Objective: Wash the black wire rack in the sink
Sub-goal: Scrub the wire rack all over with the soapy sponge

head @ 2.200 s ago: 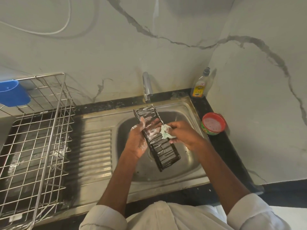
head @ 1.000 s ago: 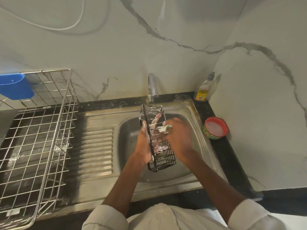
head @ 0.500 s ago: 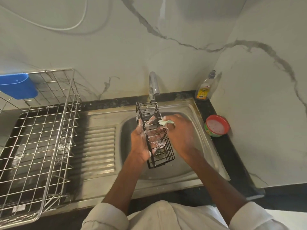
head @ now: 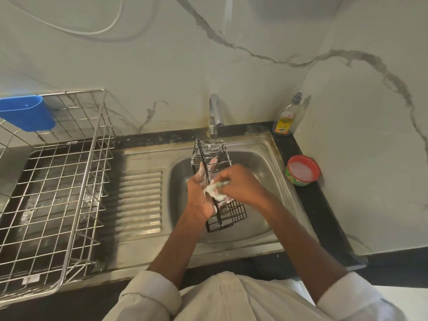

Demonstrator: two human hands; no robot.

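Black wire rack (head: 218, 181) held over the sink (head: 261, 156) bowl, soapy, long axis running from the tap (head: 215, 114) end back toward me, near end lower. My left hand (head: 199, 195) grips its left side wall, fingers curled round the wires. My right hand (head: 240, 186) pinches a foamy scrub pad (head: 213, 189) against the rack's middle, from the right. Rack sits between both hands, so the next scrub likely runs along its length. Soap dish (head: 302, 170) on counter to the right

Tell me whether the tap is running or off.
Off, as far as the picture shows: no stream falls from the tap spout onto the black wire rack below, which carries foam. A thin trickle could escape this view.
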